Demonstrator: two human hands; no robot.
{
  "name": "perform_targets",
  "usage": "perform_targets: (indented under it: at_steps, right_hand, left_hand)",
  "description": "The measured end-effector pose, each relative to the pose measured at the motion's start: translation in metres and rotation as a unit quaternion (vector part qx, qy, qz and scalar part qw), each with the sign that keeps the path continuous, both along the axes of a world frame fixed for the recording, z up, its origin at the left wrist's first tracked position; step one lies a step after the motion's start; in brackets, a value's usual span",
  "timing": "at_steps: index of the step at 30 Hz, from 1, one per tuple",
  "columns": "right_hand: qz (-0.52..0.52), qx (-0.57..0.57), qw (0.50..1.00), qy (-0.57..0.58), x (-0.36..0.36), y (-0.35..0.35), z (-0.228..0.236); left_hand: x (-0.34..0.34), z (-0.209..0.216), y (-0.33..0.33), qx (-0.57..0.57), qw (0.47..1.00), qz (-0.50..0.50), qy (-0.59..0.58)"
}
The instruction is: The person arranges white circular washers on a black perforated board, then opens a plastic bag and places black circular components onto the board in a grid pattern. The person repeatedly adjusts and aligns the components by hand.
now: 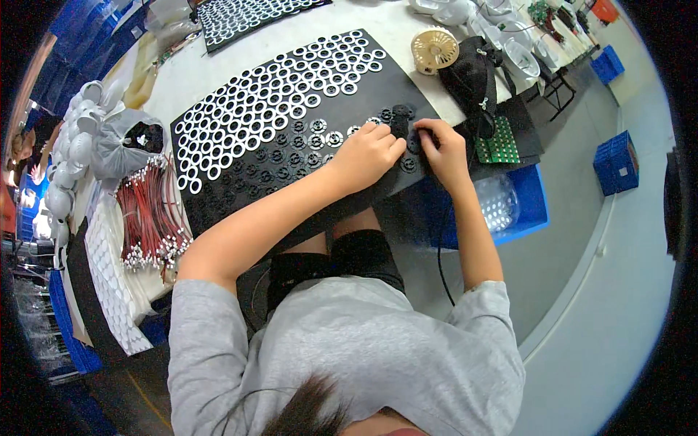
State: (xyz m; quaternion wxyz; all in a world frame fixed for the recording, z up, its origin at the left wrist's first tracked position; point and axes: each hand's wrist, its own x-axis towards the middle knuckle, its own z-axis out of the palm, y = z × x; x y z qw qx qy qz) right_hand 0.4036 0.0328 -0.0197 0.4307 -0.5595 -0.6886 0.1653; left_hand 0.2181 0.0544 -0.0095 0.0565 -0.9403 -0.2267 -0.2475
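My left hand (pixel 369 155) lies over the right part of a black mat (pixel 396 80), its fingers curled together. Whatever it may hold is hidden beneath the fingers. My right hand (pixel 446 151) is beside it at the mat's right edge, finger and thumb closed on a black round plastic part (pixel 413 142). Another black round part (pixel 408 166) lies just below. Rows of similar black parts (pixel 297 158) cover the mat's near side, some with a white ring piece (pixel 318 126) showing in them. White rings (pixel 251 102) fill the far left of the mat.
At left are a bundle of red and black wires (pixel 145 211), a clear plastic bag (pixel 120 149) and white housings (pixel 78 145). To the right lie a green circuit board panel (pixel 499 142), a black bag (pixel 472 80) and a beige fan (pixel 435 49). A blue bin (pixel 536 196) stands below.
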Motion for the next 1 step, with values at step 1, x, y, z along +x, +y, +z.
perform_targets:
  at_steps: [1]
  right_hand:
    - [-0.009, -0.008, 0.999, 0.041, -0.0002, 0.0003, 0.0032]
  left_hand:
    - [-0.0014, 0.0018, -0.0001, -0.019, 1.000, 0.005, -0.013]
